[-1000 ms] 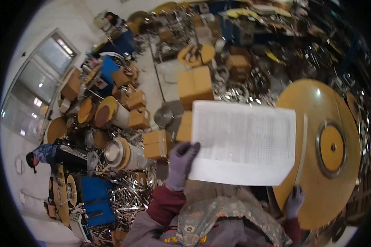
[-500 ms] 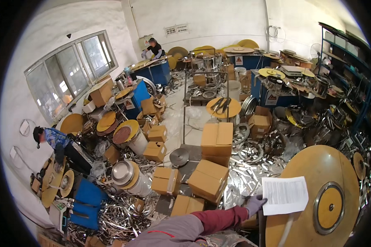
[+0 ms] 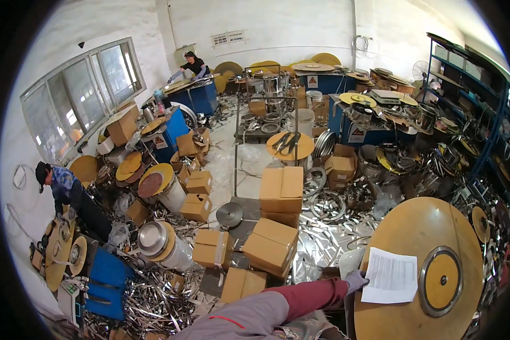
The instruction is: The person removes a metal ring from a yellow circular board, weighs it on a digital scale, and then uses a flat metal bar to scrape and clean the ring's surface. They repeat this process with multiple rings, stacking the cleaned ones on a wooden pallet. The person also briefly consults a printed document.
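Observation:
My left hand, in a pale grey-purple glove, reaches rightward across the lower part of the head view in a maroon sleeve. Its fingers pinch the left edge of a white printed paper sheet. The sheet is slightly tilted and hangs in front of a large yellow-brown disc. On that disc sits a metal ring around a smaller yellow centre, just right of the sheet. My right hand does not show.
Cardboard boxes stand left of my arm, beside a grey round plate. Metal strips litter the floor. One person works at the left bench, another at the back. A blue shelf rack lines the right.
The scene has shifted slightly left in view. The sheet has tilted clockwise, still pinched by my left hand. The left worker's hands now reach over the bench disc, and the back worker stretches an arm out.

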`<act>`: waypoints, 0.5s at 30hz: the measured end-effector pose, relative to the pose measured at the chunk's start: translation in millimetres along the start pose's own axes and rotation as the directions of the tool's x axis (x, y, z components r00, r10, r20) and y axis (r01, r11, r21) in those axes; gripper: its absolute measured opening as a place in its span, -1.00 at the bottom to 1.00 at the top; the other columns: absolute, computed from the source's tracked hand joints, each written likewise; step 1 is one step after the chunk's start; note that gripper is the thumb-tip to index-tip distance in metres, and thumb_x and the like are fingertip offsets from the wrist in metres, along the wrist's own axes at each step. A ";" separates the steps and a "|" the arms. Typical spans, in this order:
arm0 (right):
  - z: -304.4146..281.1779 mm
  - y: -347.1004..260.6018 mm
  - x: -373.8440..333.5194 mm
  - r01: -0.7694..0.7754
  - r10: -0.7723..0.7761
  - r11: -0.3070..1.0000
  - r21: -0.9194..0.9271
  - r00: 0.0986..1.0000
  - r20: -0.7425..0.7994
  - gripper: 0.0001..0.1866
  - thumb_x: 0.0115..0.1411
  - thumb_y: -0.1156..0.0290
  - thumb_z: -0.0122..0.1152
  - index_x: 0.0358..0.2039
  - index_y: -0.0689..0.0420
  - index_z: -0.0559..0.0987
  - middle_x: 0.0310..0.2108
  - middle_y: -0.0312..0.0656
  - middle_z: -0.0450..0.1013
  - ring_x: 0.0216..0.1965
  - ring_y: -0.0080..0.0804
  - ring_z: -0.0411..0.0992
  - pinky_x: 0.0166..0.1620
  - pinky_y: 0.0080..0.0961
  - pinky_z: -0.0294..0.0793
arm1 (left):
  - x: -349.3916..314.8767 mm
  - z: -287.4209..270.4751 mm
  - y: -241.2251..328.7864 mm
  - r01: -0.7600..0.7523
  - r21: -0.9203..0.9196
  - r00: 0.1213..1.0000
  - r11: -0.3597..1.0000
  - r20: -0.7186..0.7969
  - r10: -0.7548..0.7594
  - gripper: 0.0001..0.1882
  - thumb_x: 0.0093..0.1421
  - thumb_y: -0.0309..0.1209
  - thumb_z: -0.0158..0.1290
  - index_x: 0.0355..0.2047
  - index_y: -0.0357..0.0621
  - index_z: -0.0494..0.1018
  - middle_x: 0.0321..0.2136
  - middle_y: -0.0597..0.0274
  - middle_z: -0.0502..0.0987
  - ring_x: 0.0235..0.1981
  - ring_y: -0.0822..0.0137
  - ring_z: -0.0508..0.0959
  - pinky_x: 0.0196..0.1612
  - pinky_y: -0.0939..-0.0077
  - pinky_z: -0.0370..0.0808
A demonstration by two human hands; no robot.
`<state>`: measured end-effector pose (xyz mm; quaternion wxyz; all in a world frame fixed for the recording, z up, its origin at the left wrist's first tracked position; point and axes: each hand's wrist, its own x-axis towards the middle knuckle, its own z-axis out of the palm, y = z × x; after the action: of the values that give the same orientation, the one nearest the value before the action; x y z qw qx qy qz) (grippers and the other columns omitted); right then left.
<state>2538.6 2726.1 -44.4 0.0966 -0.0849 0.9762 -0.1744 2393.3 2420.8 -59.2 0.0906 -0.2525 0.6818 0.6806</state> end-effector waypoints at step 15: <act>-6.0 70.5 11.3 -0.154 0.182 0.674 0.722 0.983 0.040 -0.79 0.10 0.38 -0.03 -0.65 0.11 0.42 -0.66 -0.25 0.34 -0.62 -0.42 0.31 -0.56 -0.37 0.25 | -89.6 -171.2 3.3 -0.151 0.372 0.984 0.916 -0.030 0.174 -0.04 0.03 -0.51 0.15 0.39 0.10 -0.09 -0.18 0.05 0.46 -0.39 0.27 0.52 -0.32 0.42 0.53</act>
<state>2517.1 2791.0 -65.8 0.1204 0.0530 0.8341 -0.5357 2506.1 2273.7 -4.6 0.0582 -0.1947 0.8184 0.5376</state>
